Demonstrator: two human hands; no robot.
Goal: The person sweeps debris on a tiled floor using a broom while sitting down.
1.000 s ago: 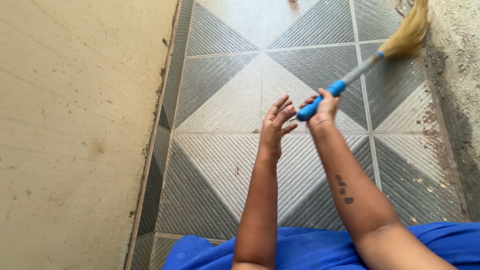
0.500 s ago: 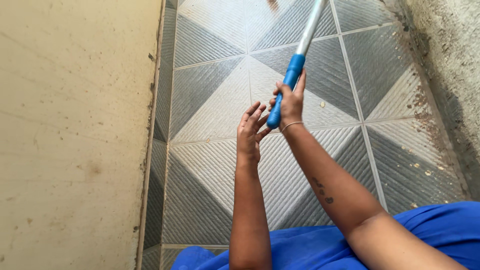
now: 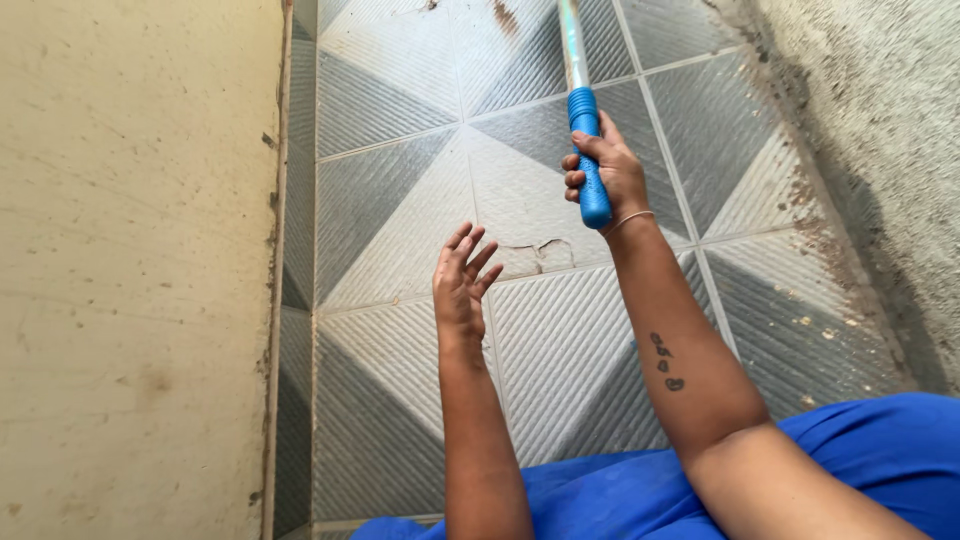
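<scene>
Right hand (image 3: 612, 178) fingers wrapped round the blue broom handle (image 3: 589, 165); left hand (image 3: 459, 280) fingers spread loose, holding nothing, just below-left of it.

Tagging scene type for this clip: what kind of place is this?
Probably a narrow tiled passage or porch of a home. Ribbed grey-and-white triangle-pattern floor tiles run between a stained cream wall and a rough plastered wall. The right hand grips a blue broom handle; the left hand is empty.

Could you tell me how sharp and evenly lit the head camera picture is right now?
Head view: soft daylight, no harsh glare; right hand and blue broom handle fairly sharp, left hand slightly soft; the tiled floor shows a mild sheen near the top edge.
</scene>
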